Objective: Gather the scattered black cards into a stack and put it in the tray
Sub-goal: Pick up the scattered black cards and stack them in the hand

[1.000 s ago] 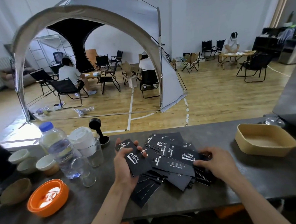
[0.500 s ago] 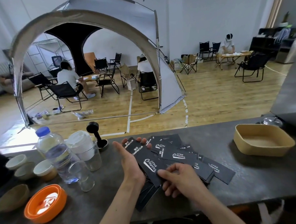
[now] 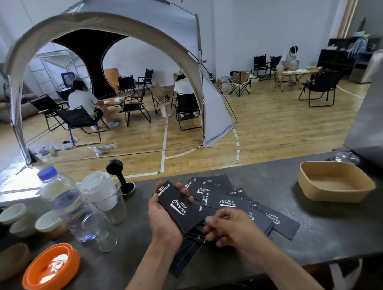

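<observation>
Black cards with white lettering [image 3: 224, 202] lie fanned out in a loose pile on the dark counter [image 3: 324, 237]. My left hand [image 3: 165, 221] holds a small stack of black cards [image 3: 178, 205] in its palm, fingers curled round the far edge. My right hand [image 3: 232, 228] hovers low over the pile just right of that stack, fingers curled down onto the cards; whether it pinches one I cannot tell. The tan tray [image 3: 334, 181] stands empty at the right, an arm's reach from the pile.
Left of the cards stand a water bottle [image 3: 65, 202], clear glasses [image 3: 109, 198], small ceramic cups [image 3: 46, 223], an orange dish [image 3: 50, 269] and a black tamper [image 3: 119, 177]. A metal lid [image 3: 346, 157] sits behind the tray. The counter edge runs close to my body.
My right hand came from the pile's right side to beside the left hand. The stack in my left hand has tilted more upright and a long card at the right lies uncovered.
</observation>
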